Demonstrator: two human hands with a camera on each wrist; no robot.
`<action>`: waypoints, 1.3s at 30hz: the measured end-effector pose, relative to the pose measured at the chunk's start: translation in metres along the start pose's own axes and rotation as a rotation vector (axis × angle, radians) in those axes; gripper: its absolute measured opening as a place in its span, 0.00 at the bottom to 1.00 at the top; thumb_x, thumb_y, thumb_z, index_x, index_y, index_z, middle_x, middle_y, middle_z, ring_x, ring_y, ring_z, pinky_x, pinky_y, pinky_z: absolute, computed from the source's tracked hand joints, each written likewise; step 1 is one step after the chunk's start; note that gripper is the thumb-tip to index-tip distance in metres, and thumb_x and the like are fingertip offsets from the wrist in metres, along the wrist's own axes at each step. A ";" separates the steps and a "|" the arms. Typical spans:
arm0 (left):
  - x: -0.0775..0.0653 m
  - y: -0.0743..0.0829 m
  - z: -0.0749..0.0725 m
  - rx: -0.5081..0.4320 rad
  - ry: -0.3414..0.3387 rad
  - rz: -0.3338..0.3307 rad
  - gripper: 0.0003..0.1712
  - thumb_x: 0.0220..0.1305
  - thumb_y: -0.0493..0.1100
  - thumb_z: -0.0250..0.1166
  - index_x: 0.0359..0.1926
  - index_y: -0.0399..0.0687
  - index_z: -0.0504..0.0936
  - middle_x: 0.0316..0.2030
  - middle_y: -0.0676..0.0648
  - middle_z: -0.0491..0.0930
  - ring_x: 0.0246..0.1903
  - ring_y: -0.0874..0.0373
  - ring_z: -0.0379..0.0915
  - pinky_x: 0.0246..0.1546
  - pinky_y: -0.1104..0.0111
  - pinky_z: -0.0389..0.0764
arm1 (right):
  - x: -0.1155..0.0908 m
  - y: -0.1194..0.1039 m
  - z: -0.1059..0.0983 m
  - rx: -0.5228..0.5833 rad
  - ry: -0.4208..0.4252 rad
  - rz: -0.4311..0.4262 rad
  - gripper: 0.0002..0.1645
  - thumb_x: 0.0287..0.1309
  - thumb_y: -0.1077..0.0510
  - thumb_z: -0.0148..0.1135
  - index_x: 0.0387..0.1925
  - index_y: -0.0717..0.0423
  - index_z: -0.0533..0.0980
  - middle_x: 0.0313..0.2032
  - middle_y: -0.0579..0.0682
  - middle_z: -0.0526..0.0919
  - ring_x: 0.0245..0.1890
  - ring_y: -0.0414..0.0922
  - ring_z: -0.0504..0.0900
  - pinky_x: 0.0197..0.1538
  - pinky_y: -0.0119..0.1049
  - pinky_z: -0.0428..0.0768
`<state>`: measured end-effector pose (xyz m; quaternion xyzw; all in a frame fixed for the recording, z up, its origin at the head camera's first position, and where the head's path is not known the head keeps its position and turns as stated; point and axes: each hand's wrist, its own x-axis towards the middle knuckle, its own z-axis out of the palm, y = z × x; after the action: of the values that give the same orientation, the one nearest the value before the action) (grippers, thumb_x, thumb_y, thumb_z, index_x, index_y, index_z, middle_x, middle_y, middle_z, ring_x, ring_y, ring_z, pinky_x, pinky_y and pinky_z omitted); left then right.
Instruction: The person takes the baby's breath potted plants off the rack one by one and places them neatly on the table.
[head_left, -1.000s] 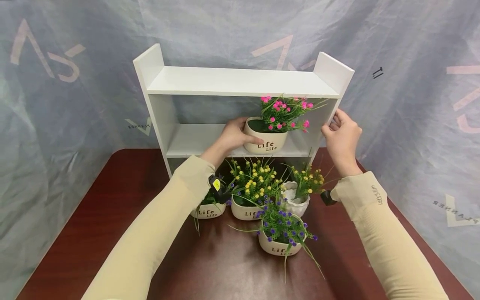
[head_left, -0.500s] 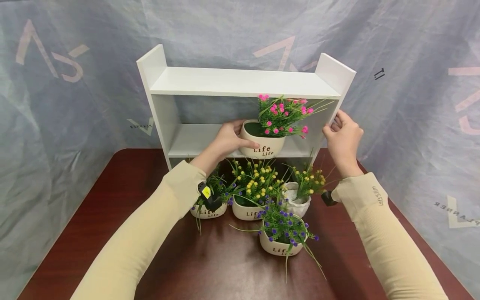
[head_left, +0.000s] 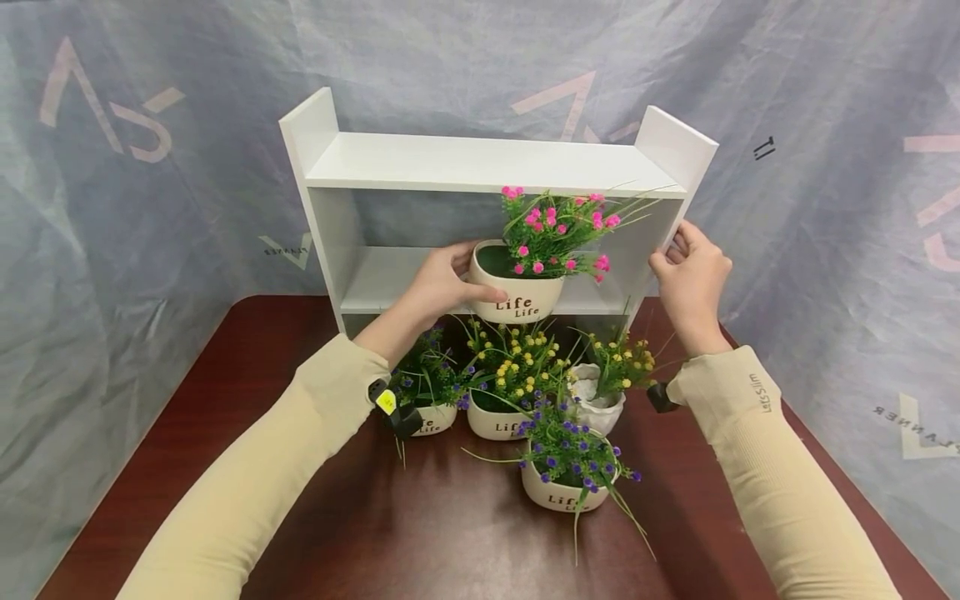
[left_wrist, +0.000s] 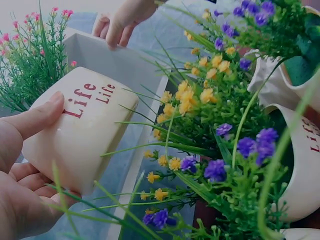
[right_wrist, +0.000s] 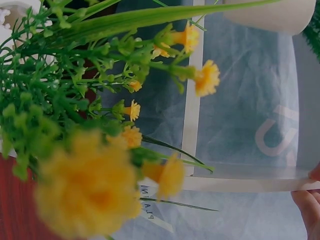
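Observation:
My left hand [head_left: 438, 287] grips the left end of an oval cream flower pot [head_left: 517, 302] lettered "Life", thumb across its front and fingers behind. Pink artificial flowers [head_left: 551, 221] rise from the pot, leaning right. In the head view the pot overlaps the front edge of the middle board of a white shelf [head_left: 480, 162]. The left wrist view shows the pot's lettered face [left_wrist: 75, 112] and bare underside edge, with the left hand [left_wrist: 25, 195] around one end. My right hand [head_left: 693, 283] pinches the front edge of the shelf's right side panel, thumb inside.
Below stand yellow-flowered [head_left: 498, 425] and purple-flowered [head_left: 435, 419] "Life" pots. A white ruffled pot [head_left: 597, 412] with yellow flowers is to their right. Another purple-flowered pot [head_left: 566, 496] stands in front on the dark red table [head_left: 420, 533]. Grey cloth [head_left: 187, 250] hangs behind.
The left hand has drawn the pink-flowered pot leftward and slightly toward me, away from the shelf's right side. The right hand keeps its hold on the side panel.

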<state>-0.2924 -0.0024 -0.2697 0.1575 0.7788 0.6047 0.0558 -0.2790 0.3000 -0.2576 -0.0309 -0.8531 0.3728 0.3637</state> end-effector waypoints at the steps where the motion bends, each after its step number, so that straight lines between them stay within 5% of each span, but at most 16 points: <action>1: -0.003 0.000 -0.001 -0.002 0.000 -0.002 0.53 0.47 0.38 0.78 0.73 0.52 0.61 0.71 0.51 0.63 0.72 0.55 0.56 0.71 0.62 0.64 | 0.000 0.000 0.000 0.001 -0.002 0.000 0.27 0.60 0.65 0.55 0.62 0.52 0.75 0.55 0.57 0.81 0.53 0.51 0.82 0.54 0.40 0.80; 19: -0.048 -0.001 -0.007 -0.020 0.005 0.025 0.52 0.46 0.43 0.79 0.71 0.60 0.64 0.70 0.55 0.65 0.72 0.59 0.57 0.69 0.62 0.68 | 0.002 0.004 -0.007 -0.025 0.014 0.011 0.27 0.60 0.64 0.53 0.61 0.50 0.75 0.55 0.54 0.81 0.54 0.49 0.82 0.55 0.37 0.80; 28: -0.074 -0.001 -0.005 -0.121 -0.006 0.020 0.53 0.45 0.38 0.79 0.71 0.62 0.64 0.70 0.57 0.64 0.69 0.60 0.62 0.63 0.69 0.73 | -0.001 0.005 -0.006 -0.021 0.007 0.013 0.26 0.62 0.63 0.53 0.62 0.50 0.75 0.56 0.54 0.81 0.54 0.49 0.82 0.56 0.37 0.80; 39: -0.108 0.000 -0.005 -0.116 -0.006 0.065 0.52 0.46 0.31 0.76 0.71 0.62 0.64 0.71 0.56 0.64 0.70 0.59 0.62 0.62 0.68 0.73 | -0.002 0.004 -0.006 -0.074 0.021 0.029 0.25 0.59 0.66 0.55 0.58 0.52 0.77 0.53 0.53 0.83 0.51 0.51 0.84 0.55 0.41 0.81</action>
<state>-0.1918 -0.0403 -0.2794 0.1808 0.7367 0.6499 0.0474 -0.2740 0.3062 -0.2589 -0.0608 -0.8619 0.3459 0.3659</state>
